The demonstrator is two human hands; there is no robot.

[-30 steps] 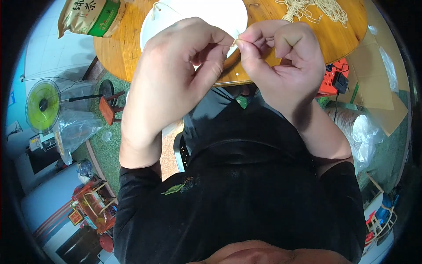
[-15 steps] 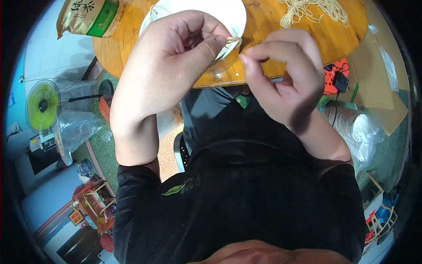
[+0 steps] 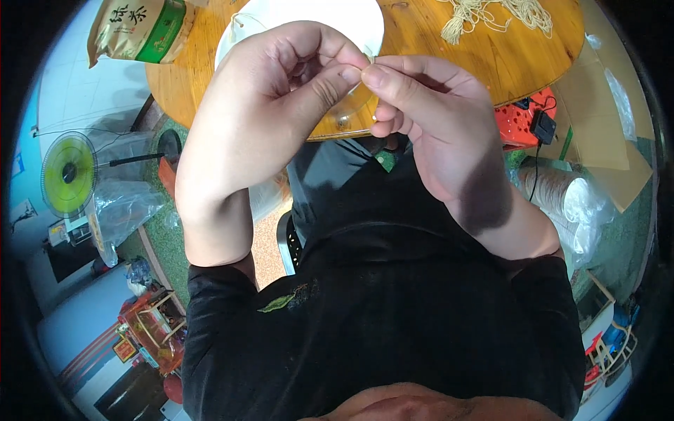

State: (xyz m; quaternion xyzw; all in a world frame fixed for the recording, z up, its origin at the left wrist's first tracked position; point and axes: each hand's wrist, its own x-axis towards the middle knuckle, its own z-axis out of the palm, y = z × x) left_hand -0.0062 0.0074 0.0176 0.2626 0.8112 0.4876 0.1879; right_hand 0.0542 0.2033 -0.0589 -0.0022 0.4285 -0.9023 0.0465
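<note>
Over the table's near edge, my left hand point(image 3: 260, 116) pinches a thin beige cord point(image 3: 371, 59) between thumb and forefinger. Against it, my right hand point(image 3: 446, 105) also has thumb and forefinger closed on the cord, its other fingers curled below. The two sets of fingertips almost meet and cover most of the knotted part. Behind my left hand lies a round white plate-like thing point(image 3: 302, 10), with a piece of cord on its left side. Bundles of similar beige cord point(image 3: 523, 17) lie at the far right of the table.
A gold and green bag point(image 3: 137, 31) stands at the left of the round wooden table point(image 3: 414, 28). A green fan point(image 3: 68, 174) is on the left. Toward the right are a red perforated stool point(image 3: 516, 130) with a black plug, cardboard point(image 3: 586, 105) and plastic-wrapped goods point(image 3: 565, 200).
My right hand has moved left to my left fingertips and closed on the cord; before, it was apart from them. My left hand has barely moved.
</note>
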